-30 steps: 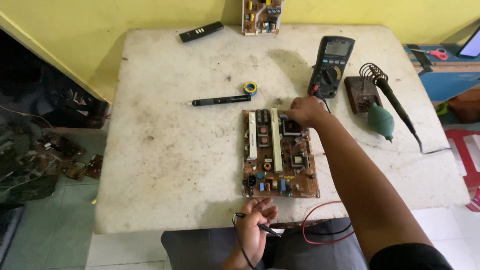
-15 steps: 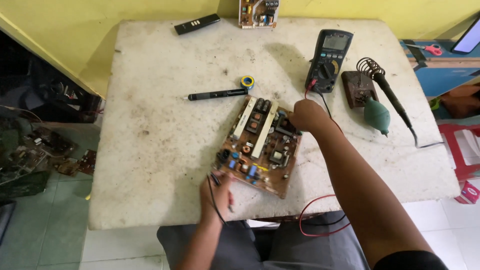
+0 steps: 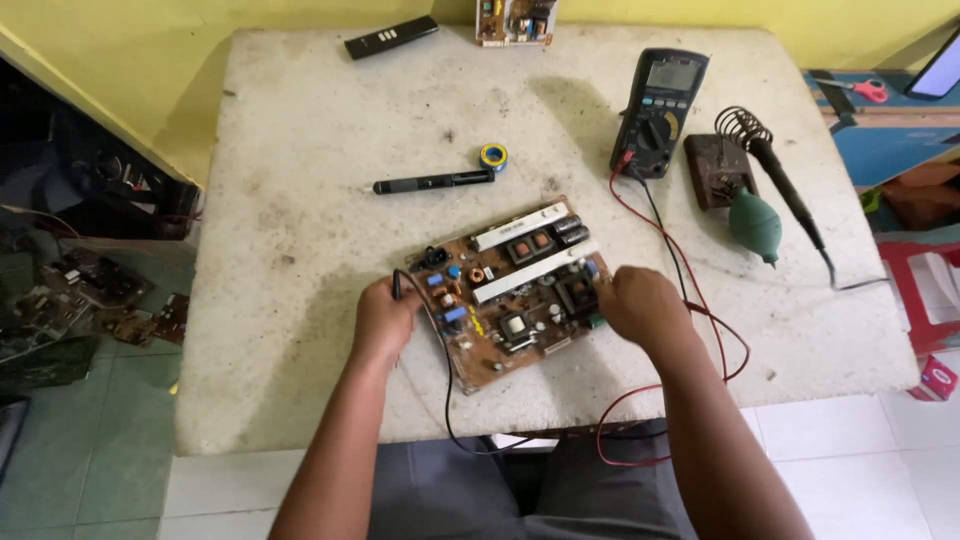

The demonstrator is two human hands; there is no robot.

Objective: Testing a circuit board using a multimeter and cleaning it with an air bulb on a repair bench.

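A brown circuit board (image 3: 510, 290) with white heat sinks, black blocks and blue parts lies tilted on the white table (image 3: 300, 200). My left hand (image 3: 383, 320) grips a black test probe at the board's left edge; its black lead hangs off the table's front edge. My right hand (image 3: 638, 303) rests closed on the board's right edge, beside a black block; what it holds is hidden. A red lead (image 3: 700, 300) and a black lead run from there to the dark multimeter (image 3: 658, 112) at the back right.
A black pen-shaped tool (image 3: 432, 182) and a blue-and-yellow tape roll (image 3: 493, 156) lie behind the board. A soldering iron on its stand (image 3: 752, 150) and a green bulb (image 3: 755, 225) sit at the right. A black remote (image 3: 391, 36) and a small board (image 3: 515, 20) lie at the back.
The board has turned further and slid toward the table's front. My left hand came up from the front edge to the board's left side. My right hand moved with the board.
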